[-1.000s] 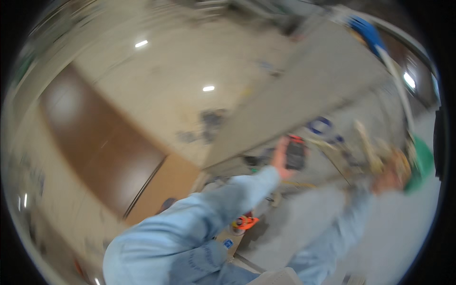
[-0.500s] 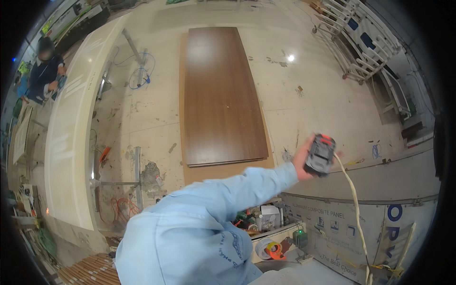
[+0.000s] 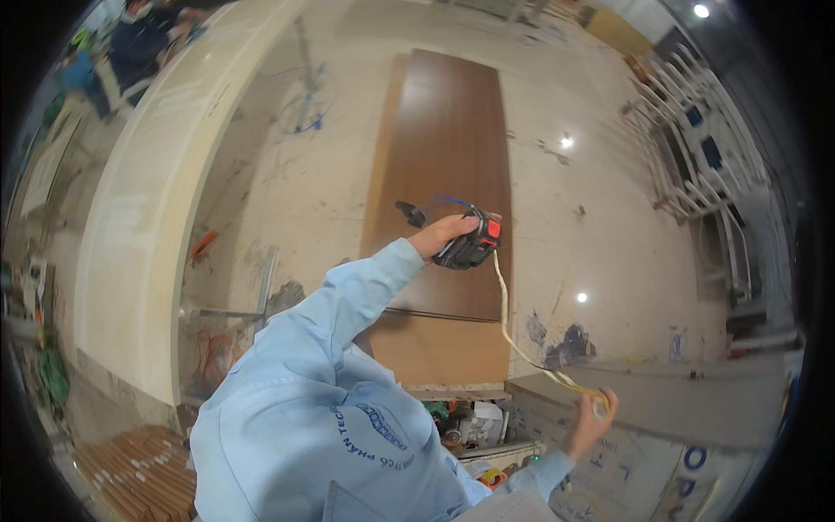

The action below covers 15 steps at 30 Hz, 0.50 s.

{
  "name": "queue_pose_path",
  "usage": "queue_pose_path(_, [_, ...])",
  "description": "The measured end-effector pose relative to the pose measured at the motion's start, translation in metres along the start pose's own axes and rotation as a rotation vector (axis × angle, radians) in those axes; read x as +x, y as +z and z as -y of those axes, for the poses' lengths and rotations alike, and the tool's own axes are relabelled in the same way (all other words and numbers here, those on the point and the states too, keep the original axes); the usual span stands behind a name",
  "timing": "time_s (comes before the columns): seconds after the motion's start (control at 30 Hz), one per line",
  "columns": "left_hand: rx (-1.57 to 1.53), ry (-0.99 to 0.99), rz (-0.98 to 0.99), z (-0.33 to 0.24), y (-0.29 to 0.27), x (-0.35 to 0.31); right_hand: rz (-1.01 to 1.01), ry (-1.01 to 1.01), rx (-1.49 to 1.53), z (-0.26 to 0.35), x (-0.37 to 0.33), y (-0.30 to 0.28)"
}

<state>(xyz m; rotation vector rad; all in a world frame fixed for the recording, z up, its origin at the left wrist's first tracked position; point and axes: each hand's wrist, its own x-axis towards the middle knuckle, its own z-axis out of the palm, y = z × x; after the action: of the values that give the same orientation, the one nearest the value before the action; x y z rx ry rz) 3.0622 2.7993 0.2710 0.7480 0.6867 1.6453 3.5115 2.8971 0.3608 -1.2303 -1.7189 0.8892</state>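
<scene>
My left hand (image 3: 444,237) is wrapped round a black power-tool battery (image 3: 470,245) with a red patch, held above the brown panel (image 3: 452,157). A cream cord (image 3: 504,313) hangs from the battery and curves down to the right. At the lower right, my right hand (image 3: 591,424) has its fingers closed on the cord's yellowish far part. Beside my left hand, a small black piece (image 3: 410,213) joins a thin blue wire (image 3: 448,200) that runs to the battery.
The brown panel rests on cardboard (image 3: 435,352) on the floor. A long cream panel (image 3: 139,217) stands on supports at left, with people (image 3: 139,43) beyond it. White racks (image 3: 696,139) stand far right. Below my arms is a box of tools (image 3: 478,426); printed boards (image 3: 626,470) are at lower right.
My left hand has brought the battery leftward, from beside the brown panel to above it, and turned it. My right hand has come into view holding the cord. The view has shifted.
</scene>
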Motion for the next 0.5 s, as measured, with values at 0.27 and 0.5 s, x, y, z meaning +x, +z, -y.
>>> queue_pose_path(0.27, [0.066, -0.079, 0.197, -0.123, -0.138, -0.076, 0.729, -0.245, -0.178, 0.041, 0.039, 0.375])
queue_pose_path(0.5, [0.437, -0.140, 0.409, -0.203, -0.173, -0.058, 1.094, -0.074, 0.221, 0.122, 0.021, 0.574])
